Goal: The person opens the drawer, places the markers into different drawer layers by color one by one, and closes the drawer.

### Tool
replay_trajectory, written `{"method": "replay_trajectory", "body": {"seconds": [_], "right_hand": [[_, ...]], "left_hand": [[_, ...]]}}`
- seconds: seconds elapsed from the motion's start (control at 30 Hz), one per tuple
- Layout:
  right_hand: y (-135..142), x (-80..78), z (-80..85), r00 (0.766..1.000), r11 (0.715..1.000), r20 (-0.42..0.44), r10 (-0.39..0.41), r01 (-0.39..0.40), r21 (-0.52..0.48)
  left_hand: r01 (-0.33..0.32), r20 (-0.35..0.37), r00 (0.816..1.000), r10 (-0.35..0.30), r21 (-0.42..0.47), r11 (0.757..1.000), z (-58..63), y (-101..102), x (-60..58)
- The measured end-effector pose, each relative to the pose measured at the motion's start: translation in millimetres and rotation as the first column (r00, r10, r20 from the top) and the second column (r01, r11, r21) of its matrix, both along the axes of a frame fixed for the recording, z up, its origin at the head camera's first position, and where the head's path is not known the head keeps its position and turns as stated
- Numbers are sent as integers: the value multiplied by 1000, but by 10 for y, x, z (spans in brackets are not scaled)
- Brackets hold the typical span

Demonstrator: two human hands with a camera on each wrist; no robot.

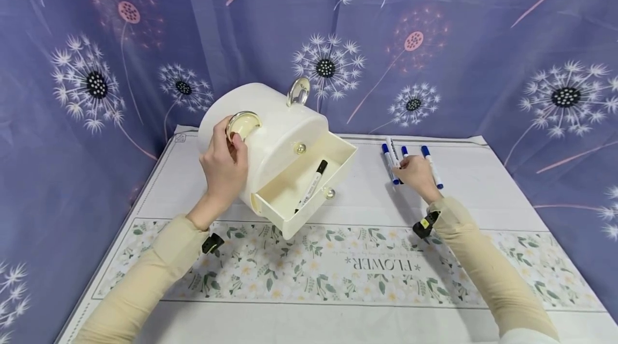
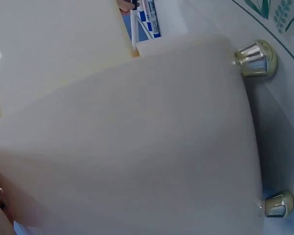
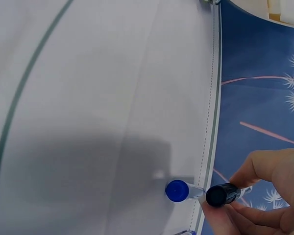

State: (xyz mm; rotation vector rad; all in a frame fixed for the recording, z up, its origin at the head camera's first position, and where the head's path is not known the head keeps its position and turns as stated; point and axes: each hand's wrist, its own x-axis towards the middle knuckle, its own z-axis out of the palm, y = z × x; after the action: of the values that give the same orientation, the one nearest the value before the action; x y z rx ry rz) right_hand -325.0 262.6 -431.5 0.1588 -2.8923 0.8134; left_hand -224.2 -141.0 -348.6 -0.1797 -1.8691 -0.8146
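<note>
My left hand (image 1: 224, 164) grips the gold-rimmed, ear-shaped piece (image 1: 243, 124) on top of a white, round-backed drawer box (image 1: 270, 113). The box's lower drawer (image 1: 294, 221) stands pulled out, with a black-capped marker (image 1: 313, 183) lying inside. On the right, my right hand (image 1: 417, 172) pinches a white marker with a black end (image 3: 223, 195) between thumb and fingers. Around that hand lie blue-capped markers: one on its left (image 1: 388, 160), one partly hidden behind it (image 1: 404, 150) and one on its right (image 1: 431, 166).
A second ear-shaped piece (image 1: 299, 90) rises from the box top. Round knobs (image 1: 330, 193) stick out from the drawer fronts. A printed cloth (image 1: 381, 269) with a flower band covers the table, and a purple dandelion curtain (image 1: 367, 0) hangs close behind it.
</note>
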Motion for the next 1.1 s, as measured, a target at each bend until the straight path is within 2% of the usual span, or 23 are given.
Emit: {"method": "replay_trajectory", "body": {"seconds": [0.17,0.33,0.47,1.1], "right_hand": [[12,45,9,1000,1000,21,-12,12,-11],[-12,82,23,999,999,35,-38,38,24],[-22,117,62,999,999,32,-21,20,45],[-35,157,179,1000,999,14,26,-26,19]], "left_hand": [[-2,5,1000,2,-3,1000,-23,8,-12],[-8,14,1000,8,-7,1000,-31,4,-9],[-13,14,1000,13,-12,1000,-40,-2,-5],[-18,0,1000,18,-11,1000,-16,7,-2]]}}
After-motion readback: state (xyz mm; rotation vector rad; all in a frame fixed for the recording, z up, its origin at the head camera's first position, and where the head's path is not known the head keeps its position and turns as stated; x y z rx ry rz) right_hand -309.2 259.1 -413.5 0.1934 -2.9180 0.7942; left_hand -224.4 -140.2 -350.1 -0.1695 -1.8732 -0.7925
